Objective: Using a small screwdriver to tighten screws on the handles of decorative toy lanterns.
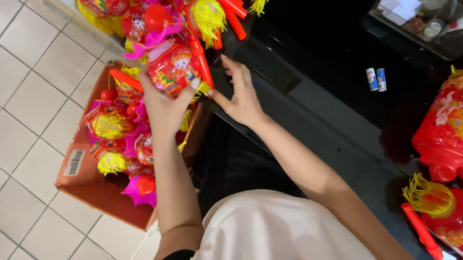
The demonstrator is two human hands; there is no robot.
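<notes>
My left hand (164, 105) is raised over the cardboard box (87, 186) and grips a small red toy lantern (176, 68) with a cartoon print, a pink top and a yellow tassel. A red stick handle (201, 62) runs along the lantern's right side. My right hand (242, 92) lies beside it with its fingers spread on the edge of the black counter (315, 54). Its thumb reaches toward the lower end of the handle and it holds nothing.
The box on the tiled floor (1, 84) holds several similar lanterns (109, 127). More lanterns (203, 8) are piled at the counter's far end. Two batteries (376, 79), a clear tray of small items (428, 3) and larger red lanterns (460, 122) lie at the right.
</notes>
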